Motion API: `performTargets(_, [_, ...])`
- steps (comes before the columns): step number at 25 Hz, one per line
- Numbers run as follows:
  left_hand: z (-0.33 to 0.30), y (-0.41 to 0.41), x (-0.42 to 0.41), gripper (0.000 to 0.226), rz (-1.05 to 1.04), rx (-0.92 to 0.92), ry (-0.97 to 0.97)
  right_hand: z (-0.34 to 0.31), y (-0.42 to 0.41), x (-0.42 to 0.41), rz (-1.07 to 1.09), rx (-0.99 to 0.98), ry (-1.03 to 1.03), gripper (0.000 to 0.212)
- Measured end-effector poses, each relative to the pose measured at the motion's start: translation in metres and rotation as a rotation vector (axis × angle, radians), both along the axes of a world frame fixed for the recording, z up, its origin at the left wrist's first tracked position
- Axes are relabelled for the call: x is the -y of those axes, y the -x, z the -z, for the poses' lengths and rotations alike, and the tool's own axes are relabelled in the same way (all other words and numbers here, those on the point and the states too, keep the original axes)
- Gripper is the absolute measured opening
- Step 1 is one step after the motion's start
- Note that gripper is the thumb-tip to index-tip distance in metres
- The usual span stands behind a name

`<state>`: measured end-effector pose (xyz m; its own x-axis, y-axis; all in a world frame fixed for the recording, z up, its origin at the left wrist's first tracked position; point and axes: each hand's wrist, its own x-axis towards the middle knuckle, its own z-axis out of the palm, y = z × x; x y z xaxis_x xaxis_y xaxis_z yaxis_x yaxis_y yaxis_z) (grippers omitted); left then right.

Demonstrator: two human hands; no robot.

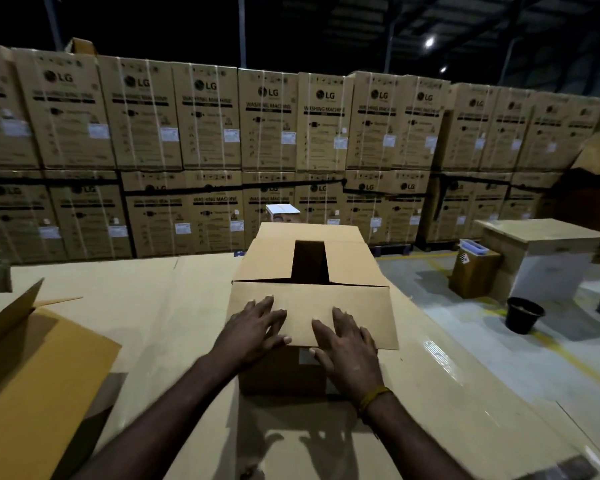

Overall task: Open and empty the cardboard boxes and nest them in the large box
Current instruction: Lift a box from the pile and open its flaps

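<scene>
A brown cardboard box [309, 268] stands in the middle of a cardboard-covered table [153, 306]. Its flaps are folded over the top, leaving a dark gap in the middle. My left hand [253, 329] lies flat on the near flap, with the thumb at the flap's front edge. My right hand [347, 344] rests flat beside it on the same flap, fingers straight. At the left edge lies a large open box [32, 368] with its flaps spread. A small white box [282, 211] shows just behind the middle box.
A wall of stacked washing-machine cartons [267, 133] fills the background. On the floor to the right stand a black bucket [523, 315], a small brown carton [473, 271] with a blue-rimmed tray on top, and a low white table [548, 258].
</scene>
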<state>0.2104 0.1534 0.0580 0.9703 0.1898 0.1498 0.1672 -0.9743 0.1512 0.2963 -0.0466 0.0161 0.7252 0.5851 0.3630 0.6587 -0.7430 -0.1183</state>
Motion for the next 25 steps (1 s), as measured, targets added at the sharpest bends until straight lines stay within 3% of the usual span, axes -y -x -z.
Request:
performTargets(13, [0.009, -0.06, -0.016, 0.086, -0.041, 0.18, -0.157, -0.018, -0.038, -0.045, 0.146, -0.114, -0.044, 0.064])
performTargets(17, [0.023, -0.072, -0.009, 0.083, -0.067, 0.261, -0.169, -0.007, -0.045, -0.075, 0.045, 0.069, -0.055, 0.059])
performTargets(22, [0.009, -0.092, -0.021, 0.098, 0.019, 0.146, -0.145, 0.004, -0.07, -0.062, 0.022, 0.18, -0.084, 0.055])
performTargets(25, [-0.002, -0.103, -0.02, 0.093, 0.068, 0.127, -0.11, 0.001, -0.083, -0.047, 0.048, 0.206, -0.09, 0.055])
